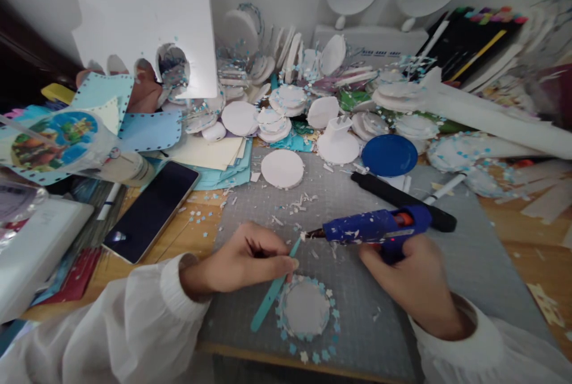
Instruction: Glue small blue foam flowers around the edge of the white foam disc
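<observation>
My left hand (pixel 245 262) pinches slim teal tweezers (pixel 268 303) between thumb and fingers, their narrow tip pointing up and away from me. My right hand (pixel 411 283) grips a blue hot glue gun (pixel 361 226) by its handle. The gun's nozzle points left and meets, or nearly meets, the tweezer tip; anything tiny held there is too small to make out. Below the hands, on the grey cutting mat (pixel 379 336), lies a round white disc (pixel 306 309) ringed with small blue and white stars or flowers.
White discs (pixel 282 168) and decorated pieces crowd the mat's back, beside a blue round lid (pixel 389 155). A black stick-like tool (pixel 402 200) lies behind the gun. A phone (pixel 152 211) and a lidded drink cup (pixel 120 164) stand left. Paper scraps litter the mat.
</observation>
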### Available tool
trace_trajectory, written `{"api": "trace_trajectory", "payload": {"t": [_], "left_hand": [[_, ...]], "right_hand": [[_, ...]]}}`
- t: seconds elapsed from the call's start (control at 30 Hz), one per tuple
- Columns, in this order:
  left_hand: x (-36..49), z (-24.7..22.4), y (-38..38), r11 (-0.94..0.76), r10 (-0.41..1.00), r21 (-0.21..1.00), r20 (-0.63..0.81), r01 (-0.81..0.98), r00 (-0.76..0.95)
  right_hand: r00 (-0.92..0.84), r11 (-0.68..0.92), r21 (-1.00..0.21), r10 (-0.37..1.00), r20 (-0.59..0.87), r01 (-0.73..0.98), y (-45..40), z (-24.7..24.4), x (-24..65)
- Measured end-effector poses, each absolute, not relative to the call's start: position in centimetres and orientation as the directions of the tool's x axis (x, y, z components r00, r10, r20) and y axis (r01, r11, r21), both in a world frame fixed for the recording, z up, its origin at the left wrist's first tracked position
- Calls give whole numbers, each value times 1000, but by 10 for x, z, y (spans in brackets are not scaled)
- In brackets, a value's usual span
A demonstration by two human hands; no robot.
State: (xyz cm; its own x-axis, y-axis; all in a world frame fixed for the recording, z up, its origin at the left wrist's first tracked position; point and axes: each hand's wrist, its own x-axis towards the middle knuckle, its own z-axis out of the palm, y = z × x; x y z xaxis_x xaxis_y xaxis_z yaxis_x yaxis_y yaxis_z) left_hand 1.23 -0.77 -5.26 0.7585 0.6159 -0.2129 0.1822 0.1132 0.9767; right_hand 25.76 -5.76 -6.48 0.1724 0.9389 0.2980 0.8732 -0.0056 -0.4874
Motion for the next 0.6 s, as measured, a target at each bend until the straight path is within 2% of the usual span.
{"api": "trace_trajectory", "payload": {"t": [0.27,0.43,0.6], "left_hand": [[13,-52,-7,162,629,977,-209,137,748],[13,-56,-8,227,646,970,-212,81,733],[12,-60,-10,258,681,965,-213,43,701]], "right_hand": [[227,-71,-335,861,455,940,-52,-71,281],[169,-44,-242,836,522,969,-57,-77,302],[156,-26,-252,844,514,967,-68,-86,311]]}}
